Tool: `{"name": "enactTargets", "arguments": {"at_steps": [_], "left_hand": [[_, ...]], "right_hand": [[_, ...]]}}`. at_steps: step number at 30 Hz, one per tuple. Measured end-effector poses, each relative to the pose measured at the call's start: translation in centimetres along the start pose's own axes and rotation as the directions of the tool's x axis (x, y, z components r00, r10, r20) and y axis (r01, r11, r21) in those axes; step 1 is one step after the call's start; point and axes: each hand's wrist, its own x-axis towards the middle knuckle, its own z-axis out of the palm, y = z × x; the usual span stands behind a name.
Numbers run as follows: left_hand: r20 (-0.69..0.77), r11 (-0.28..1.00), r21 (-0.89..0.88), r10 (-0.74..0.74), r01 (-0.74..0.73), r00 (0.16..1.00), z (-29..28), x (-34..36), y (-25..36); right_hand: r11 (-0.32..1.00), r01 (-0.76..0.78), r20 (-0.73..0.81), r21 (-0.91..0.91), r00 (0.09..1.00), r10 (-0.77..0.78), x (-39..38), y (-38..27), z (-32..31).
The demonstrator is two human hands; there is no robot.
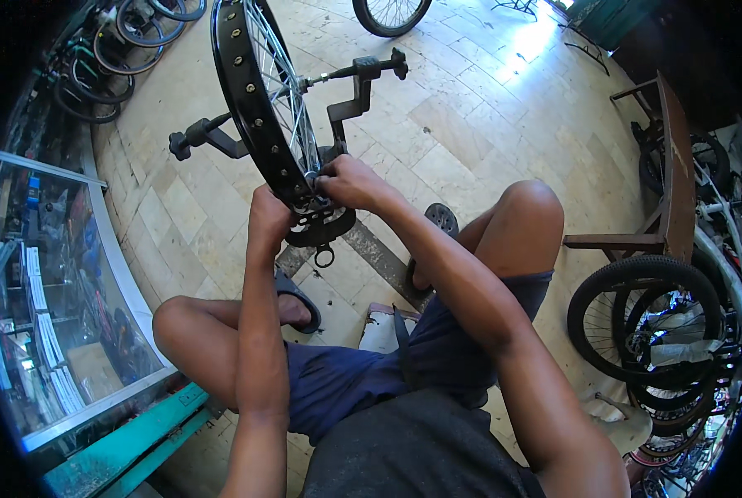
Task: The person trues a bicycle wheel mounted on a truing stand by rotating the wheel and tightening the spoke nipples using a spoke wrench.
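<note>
A bicycle wheel (257, 116) with a black rim and silver spokes stands upright in a black truing stand (350, 108), with no tyre on it. At the lower part of the rim, my right hand (350, 183) is closed among the spokes, its fingers pinched near a small round metallic piece that I cannot make out. My left hand (270, 217) is against the left side of the rim, low down, and its fingers are mostly hidden. Just below both hands is the stand's black base, where a ring-shaped part (324, 256) sticks out toward me.
A glass display case (72, 290) stands at the left, above a green bench (130, 448). Several wheels (130, 46) rest at the far left. At the right are a wooden bench (674, 174) and bicycles with black tyres (583, 324). Another wheel (392, 12) is at the far edge.
</note>
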Motion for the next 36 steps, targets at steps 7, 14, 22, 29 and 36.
{"name": "enactTargets", "arguments": {"at_steps": [7,14,22,29,36], "left_hand": [[0.044,0.996,0.022,0.091,-0.092,0.995,0.5,1.3,-2.2],[0.146,0.989,-0.077,0.139,-0.129,0.979,0.0,2.8,-4.5],[0.145,0.985,-0.148,0.114,-0.092,0.983,0.2,1.8,-3.8],[0.16,0.97,-0.228,0.122,-0.084,0.98,-0.3,0.7,-3.3],[0.216,0.977,-0.21,0.089,-0.043,0.972,-0.9,-0.2,-1.6]], "right_hand": [[0.987,0.136,-0.021,-0.08,0.99,-0.139,0.0,0.5,0.5],[0.903,0.187,-0.2,0.387,0.973,-0.116,-0.4,-1.6,0.3],[0.919,0.002,0.067,0.394,0.997,-0.03,0.5,1.3,-2.4],[0.939,-0.007,0.261,0.344,0.961,-0.089,0.2,1.2,-2.5],[0.966,0.032,0.234,0.255,0.968,-0.093,0.1,0.4,-1.4]]}}
